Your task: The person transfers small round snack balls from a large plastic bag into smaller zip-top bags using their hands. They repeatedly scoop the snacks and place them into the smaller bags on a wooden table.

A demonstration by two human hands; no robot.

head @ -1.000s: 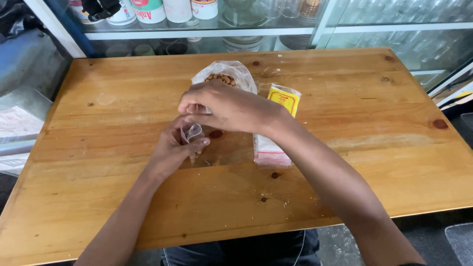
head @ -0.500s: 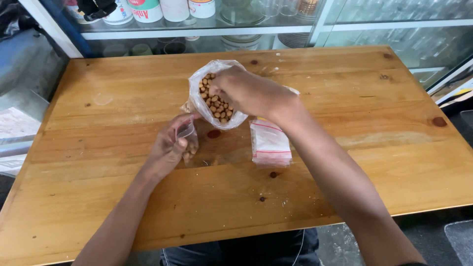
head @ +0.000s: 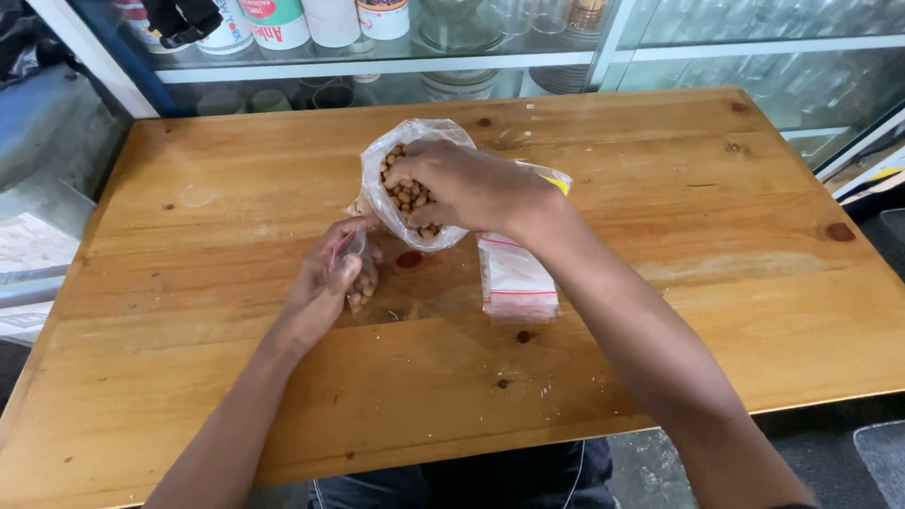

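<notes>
Large clear bag of peanuts lies on wooden table; right hand is plunged into its mouth, fingers curled over nuts. Left hand pinches small clear pouch, partly filled, just below. Stack of empty pouches lies beside right wrist.

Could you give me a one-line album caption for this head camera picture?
Right hand reaches into a clear bag of peanuts while the left hand holds a small clear pouch on a wooden table.
</notes>
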